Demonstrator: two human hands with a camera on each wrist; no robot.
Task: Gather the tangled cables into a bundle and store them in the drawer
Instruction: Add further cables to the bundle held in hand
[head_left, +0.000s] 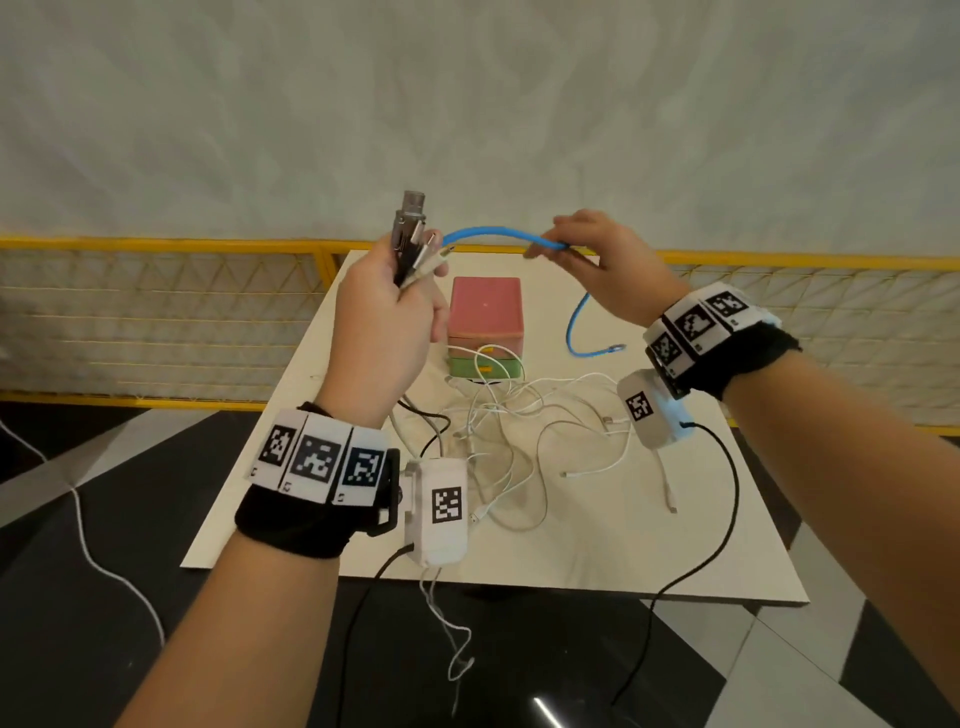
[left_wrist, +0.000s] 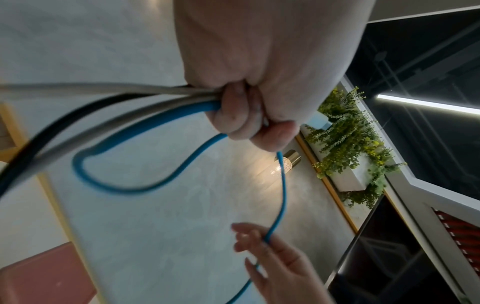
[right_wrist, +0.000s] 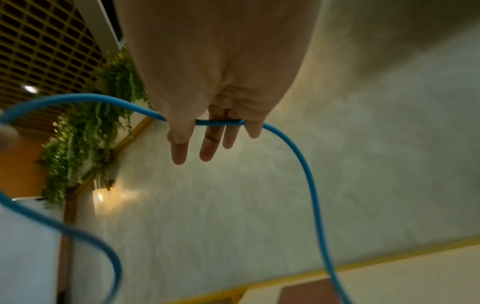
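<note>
The left hand (head_left: 382, 322) is raised above the tabletop (head_left: 597, 545), its fingers curled tight round a bunch of cable ends (head_left: 413, 239): a metal plug, black and grey leads and white ones, all sticking up out of the fist. From the left wrist view the grey, black and blue strands run side by side into the same grip. A blue cable (head_left: 493, 233) arches from that fist across to the right hand (head_left: 608, 265), which holds it loosely, the cable passing between the thumb and the fingers (right_wrist: 207, 144) while those fingers stay nearly straight. Past the right hand the blue cable drops to the tabletop, where its far end lies just right of the drawer box (head_left: 485, 325), a small pink and green unit. In front of the box a tangle of white cables (head_left: 519, 431) spreads over the tabletop, and one strand lies across the front of the drawers. A yellow railing (head_left: 156, 244) runs behind.
</note>
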